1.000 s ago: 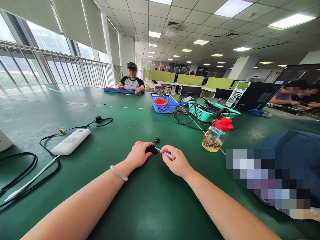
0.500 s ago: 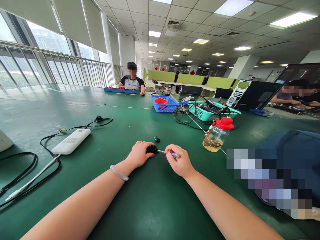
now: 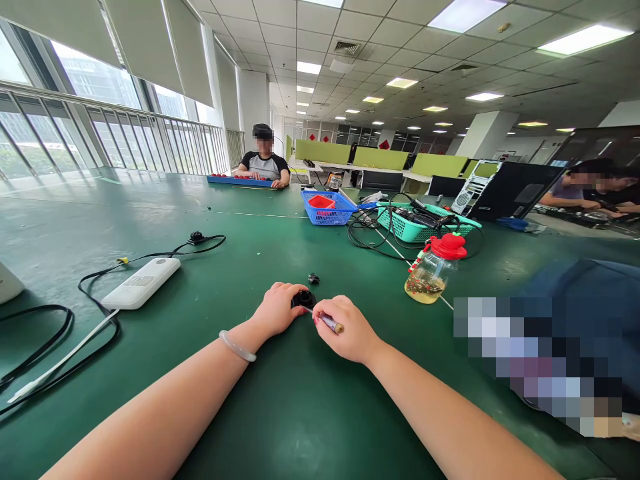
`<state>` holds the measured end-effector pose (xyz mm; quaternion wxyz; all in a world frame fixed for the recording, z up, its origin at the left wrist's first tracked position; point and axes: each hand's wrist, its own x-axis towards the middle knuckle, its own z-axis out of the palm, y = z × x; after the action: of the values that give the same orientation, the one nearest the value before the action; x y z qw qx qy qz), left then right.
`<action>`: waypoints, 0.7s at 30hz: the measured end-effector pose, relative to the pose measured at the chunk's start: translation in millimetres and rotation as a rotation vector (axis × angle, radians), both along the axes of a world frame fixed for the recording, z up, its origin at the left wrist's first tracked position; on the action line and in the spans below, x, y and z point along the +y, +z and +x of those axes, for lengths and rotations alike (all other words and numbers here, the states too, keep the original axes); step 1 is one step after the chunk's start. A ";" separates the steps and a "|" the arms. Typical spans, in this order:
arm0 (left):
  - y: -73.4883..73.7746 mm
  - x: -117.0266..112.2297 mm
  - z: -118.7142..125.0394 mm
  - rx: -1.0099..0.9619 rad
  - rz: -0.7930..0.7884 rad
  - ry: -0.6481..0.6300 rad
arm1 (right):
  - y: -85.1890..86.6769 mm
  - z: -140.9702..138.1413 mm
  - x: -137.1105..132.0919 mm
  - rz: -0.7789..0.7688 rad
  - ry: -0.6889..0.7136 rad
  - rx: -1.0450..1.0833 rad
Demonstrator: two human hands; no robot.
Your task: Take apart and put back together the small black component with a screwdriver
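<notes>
My left hand [image 3: 277,308] rests on the green table [image 3: 300,413], its fingers closed around a small black rounded part [image 3: 303,299]. What kind of part it is I cannot make out. My right hand [image 3: 347,327] pinches a slim screwdriver [image 3: 331,323] with a brownish handle end. The screwdriver's thin shaft points left at the near side of the black part; whether its tip touches is too small to tell. Just beyond my fingers lies another small black piece [image 3: 313,279].
To the left lie a white power adapter [image 3: 143,283] and black cables. A red-lidded jar [image 3: 427,283] stands right, before a teal basket [image 3: 410,230] and a blue basket [image 3: 327,215]. A person [image 3: 263,163] sits across the table behind a blue tray [image 3: 240,181].
My right hand has moved left and slightly nearer, bringing the screwdriver to the black part's near side at a steeper slant. My left hand stays put. The person opposite has drawn an arm in.
</notes>
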<state>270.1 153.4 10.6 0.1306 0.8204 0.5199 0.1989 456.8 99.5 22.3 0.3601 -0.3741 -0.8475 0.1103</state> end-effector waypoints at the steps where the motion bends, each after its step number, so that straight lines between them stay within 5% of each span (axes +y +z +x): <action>1: 0.2 0.0 0.1 0.000 -0.001 0.001 | 0.0 -0.8 -0.2 -0.013 0.005 -0.016; 8: -1.2 0.5 0.1 -0.003 0.023 -0.009 | 1.8 2.8 -0.8 0.078 -0.091 0.082; 21: 0.2 -1.6 1.9 -0.087 0.019 -0.033 | -1.6 6.1 5.2 -0.112 -0.205 0.095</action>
<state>271.9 151.8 10.8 0.1488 0.8207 0.4981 0.2370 462.9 104.7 20.7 0.3878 -0.4726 -0.7792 0.1379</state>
